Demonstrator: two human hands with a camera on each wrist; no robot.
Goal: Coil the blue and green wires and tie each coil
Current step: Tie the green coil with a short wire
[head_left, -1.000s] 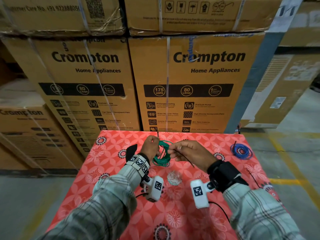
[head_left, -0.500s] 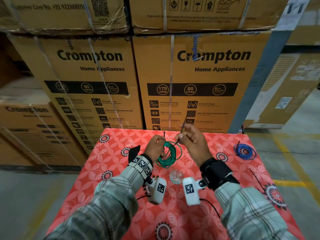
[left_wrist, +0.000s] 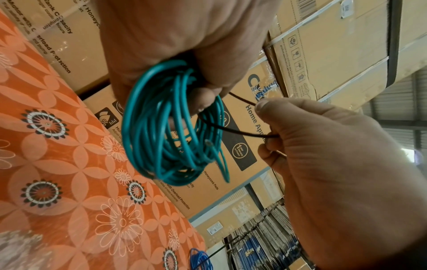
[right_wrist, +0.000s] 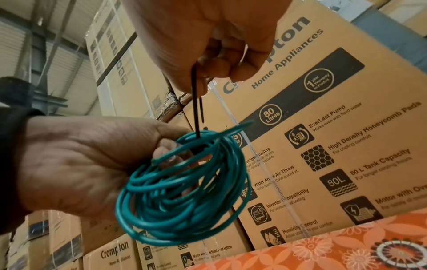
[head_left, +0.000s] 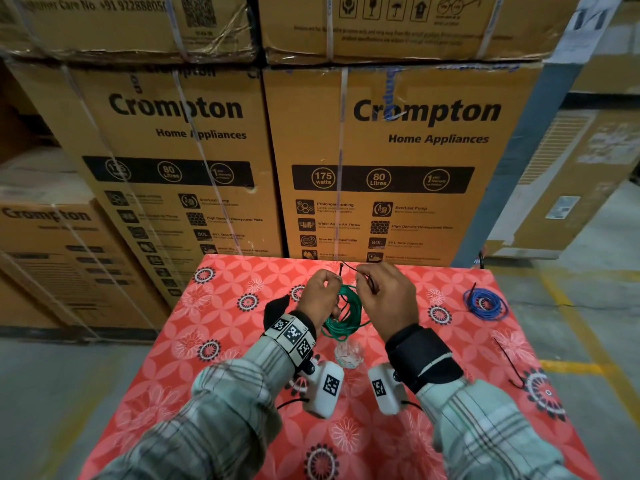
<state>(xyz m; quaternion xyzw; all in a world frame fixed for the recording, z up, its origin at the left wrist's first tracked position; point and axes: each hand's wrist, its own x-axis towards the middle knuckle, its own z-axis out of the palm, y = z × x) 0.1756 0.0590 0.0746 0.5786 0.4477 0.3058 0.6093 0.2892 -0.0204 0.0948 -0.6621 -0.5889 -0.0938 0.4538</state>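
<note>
My left hand [head_left: 320, 294] grips the green wire coil [head_left: 343, 315] at its top and holds it above the red table [head_left: 214, 327]; the coil [left_wrist: 171, 127] hangs below its fingers. A thin black cable tie [left_wrist: 240, 131] runs through the coil [right_wrist: 184, 188]. My right hand [head_left: 381, 289] pinches the tie [right_wrist: 196, 102] just right of the coil, its fingers curled round it. The blue wire coil [head_left: 485, 303] lies on the table at the far right, apart from both hands.
A second black tie [head_left: 509, 365] lies on the table near the right edge. A small clear plastic bag [head_left: 348, 353] sits under my wrists. Stacked Crompton cardboard boxes [head_left: 381, 150] stand directly behind the table. Concrete floor lies on both sides.
My right hand has risen from beside the coil to above it, pulling the black tie up and then back toward the left hand. The left hand keeps hold of the green coil.
</note>
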